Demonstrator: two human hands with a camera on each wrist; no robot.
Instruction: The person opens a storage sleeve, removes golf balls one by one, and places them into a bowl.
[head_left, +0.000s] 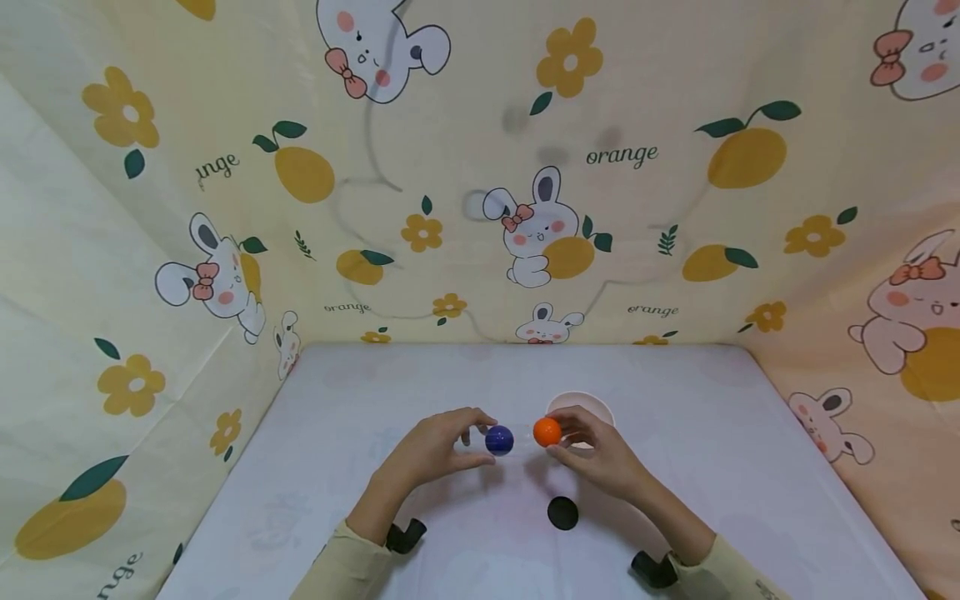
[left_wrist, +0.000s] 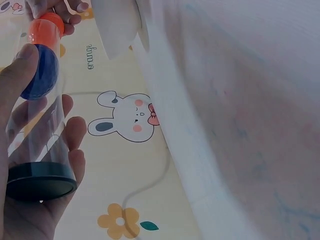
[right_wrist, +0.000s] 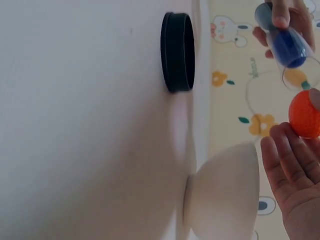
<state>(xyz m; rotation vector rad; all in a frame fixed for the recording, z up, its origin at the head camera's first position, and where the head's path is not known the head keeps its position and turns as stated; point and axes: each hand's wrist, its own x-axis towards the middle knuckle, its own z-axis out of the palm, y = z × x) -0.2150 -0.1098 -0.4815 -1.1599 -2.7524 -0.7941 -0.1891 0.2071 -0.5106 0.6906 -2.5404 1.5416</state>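
My left hand (head_left: 442, 446) grips a clear plastic tube (left_wrist: 50, 120) that has a dark cap (left_wrist: 42, 181) on one end. Inside the tube is a blue ball (head_left: 498, 440), lodged towards the uncapped end. My right hand (head_left: 600, 454) pinches an orange ball (head_left: 547, 432) between thumb and fingers. In the right wrist view, the orange ball is just off the tube's open rim (right_wrist: 284, 80). A round black lid (head_left: 562, 512) lies on the table below the hands. Behind my right hand stands a white bowl (right_wrist: 225, 195), partly hidden by it in the head view.
The white table (head_left: 360, 383) is enclosed at the back and sides by a cloth (head_left: 450, 108) printed with rabbits and oranges. Dark wrist mounts (head_left: 406, 536) sit by both sleeves.
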